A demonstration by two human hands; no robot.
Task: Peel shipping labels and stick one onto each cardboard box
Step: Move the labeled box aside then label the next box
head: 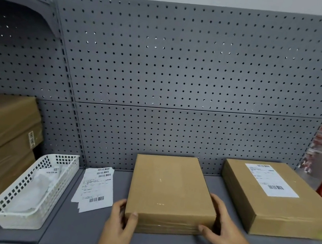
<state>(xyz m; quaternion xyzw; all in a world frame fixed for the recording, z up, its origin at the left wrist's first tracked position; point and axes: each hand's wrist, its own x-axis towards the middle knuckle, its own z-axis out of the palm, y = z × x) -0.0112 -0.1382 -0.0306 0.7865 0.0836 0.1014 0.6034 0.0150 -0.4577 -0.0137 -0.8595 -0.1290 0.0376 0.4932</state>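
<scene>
i'm holding the bare box [171,189] at its near end with both hands — it's lying flat on the shelf [83,226], middle of the view, top face showing no label. left hand [119,221] is wrapping the near-left corner, thumb up on the top edge, fingers curled round the side. right hand [221,231] is clamping the near-right corner, thumb on the front face, fingers running back along the right side.

i'm reading it as flat, stiff cardboard with taped seams, probably light enough to slide; the tape on the front looks slick, so i'm trusting the corners and side edges for grip rather than that face. the broad top is giving a firm bed for pressing a sticker down.

the labels [96,189] are lying in a loose fan just left of the box, close by the left hand and apart from it — thin, floppy sheets, best taken by a corner. the done box [275,198] is sitting to the right, well clear.
</scene>
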